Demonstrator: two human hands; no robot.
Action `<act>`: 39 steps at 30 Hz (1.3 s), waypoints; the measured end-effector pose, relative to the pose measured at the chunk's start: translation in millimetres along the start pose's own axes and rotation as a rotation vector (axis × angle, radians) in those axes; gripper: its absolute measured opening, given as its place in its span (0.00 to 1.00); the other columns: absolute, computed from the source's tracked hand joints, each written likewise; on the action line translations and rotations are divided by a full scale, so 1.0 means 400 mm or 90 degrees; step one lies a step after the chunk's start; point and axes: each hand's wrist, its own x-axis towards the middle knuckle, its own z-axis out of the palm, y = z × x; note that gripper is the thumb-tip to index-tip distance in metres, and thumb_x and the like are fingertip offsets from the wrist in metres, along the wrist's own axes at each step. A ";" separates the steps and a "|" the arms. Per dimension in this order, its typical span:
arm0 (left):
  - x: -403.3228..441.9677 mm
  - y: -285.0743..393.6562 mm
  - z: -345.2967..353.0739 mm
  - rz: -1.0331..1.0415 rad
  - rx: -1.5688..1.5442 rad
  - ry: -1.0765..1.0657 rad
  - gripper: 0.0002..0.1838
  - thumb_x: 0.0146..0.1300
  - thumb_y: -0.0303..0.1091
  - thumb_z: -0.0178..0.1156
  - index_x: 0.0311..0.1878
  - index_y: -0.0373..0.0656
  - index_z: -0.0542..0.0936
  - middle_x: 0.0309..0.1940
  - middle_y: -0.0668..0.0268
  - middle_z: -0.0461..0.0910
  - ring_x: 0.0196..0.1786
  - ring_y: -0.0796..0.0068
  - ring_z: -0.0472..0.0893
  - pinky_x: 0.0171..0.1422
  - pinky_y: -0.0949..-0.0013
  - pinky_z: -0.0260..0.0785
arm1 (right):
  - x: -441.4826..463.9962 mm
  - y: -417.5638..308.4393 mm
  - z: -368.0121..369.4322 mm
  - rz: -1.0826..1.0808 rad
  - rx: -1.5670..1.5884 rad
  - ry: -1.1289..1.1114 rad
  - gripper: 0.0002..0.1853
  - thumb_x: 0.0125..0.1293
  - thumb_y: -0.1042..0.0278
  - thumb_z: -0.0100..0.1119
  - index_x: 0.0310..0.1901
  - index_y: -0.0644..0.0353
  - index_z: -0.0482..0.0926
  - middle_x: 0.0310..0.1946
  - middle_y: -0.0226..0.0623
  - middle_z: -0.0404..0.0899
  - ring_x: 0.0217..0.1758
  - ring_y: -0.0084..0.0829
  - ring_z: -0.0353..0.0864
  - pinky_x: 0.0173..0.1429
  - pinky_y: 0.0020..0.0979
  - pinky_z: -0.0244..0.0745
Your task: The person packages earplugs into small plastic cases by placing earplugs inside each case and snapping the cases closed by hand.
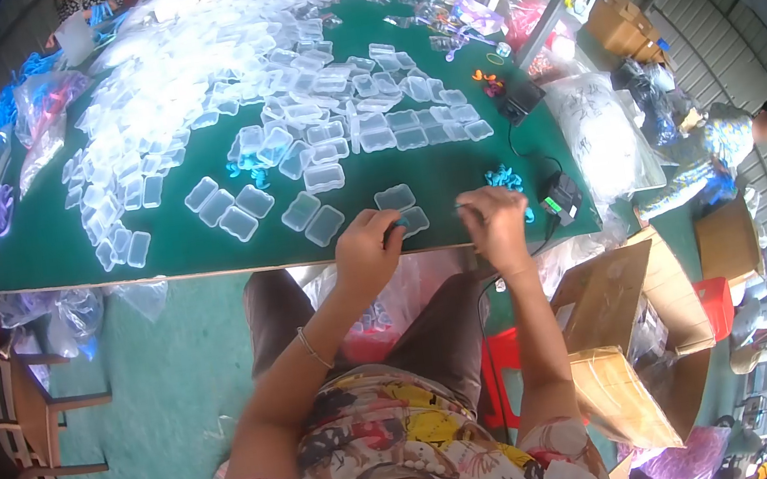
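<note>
My left hand (367,255) is closed at the table's front edge, with a small blue piece (398,224) between thumb and fingers. Just beyond it lies an open clear plastic case (394,199), its nearer half partly behind the fingers. My right hand (500,228) is pinched to the right of the case; whatever its fingertips hold is too small to make out. Beside that hand sits a little heap of blue pieces (504,179). More open clear cases (313,218) lie to the left, some with blue pieces (248,167) next to them.
A large pile of clear cases (183,71) covers the green table's (33,254) far left. Orange pieces (487,82), a black adapter (559,200) and its cable are at the right. Cardboard boxes (609,306) stand on the floor at right, a wooden chair (34,406) at left. Other people (727,137) are nearby.
</note>
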 end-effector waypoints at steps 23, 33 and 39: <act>-0.003 -0.008 -0.009 0.069 0.201 -0.093 0.25 0.46 0.31 0.72 0.50 0.39 0.77 0.42 0.55 0.74 0.43 0.51 0.78 0.46 0.55 0.73 | 0.102 -0.032 0.146 -0.065 0.167 -0.150 0.16 0.57 0.76 0.64 0.48 0.56 0.78 0.44 0.40 0.77 0.42 0.42 0.78 0.46 0.38 0.72; 0.014 -0.006 -0.016 0.120 0.219 -0.095 0.21 0.56 0.32 0.66 0.53 0.44 0.73 0.39 0.58 0.73 0.36 0.51 0.79 0.37 0.56 0.73 | 0.050 -0.038 0.067 -0.163 0.336 -0.144 0.21 0.48 0.81 0.70 0.46 0.62 0.78 0.42 0.42 0.77 0.40 0.41 0.80 0.42 0.34 0.77; 0.001 -0.018 -0.037 0.141 0.163 -0.102 0.10 0.60 0.34 0.64 0.41 0.44 0.74 0.34 0.59 0.73 0.32 0.53 0.79 0.31 0.55 0.70 | 0.011 -0.054 0.099 -0.067 0.364 -0.183 0.19 0.50 0.81 0.69 0.46 0.60 0.81 0.38 0.42 0.77 0.36 0.38 0.80 0.39 0.32 0.76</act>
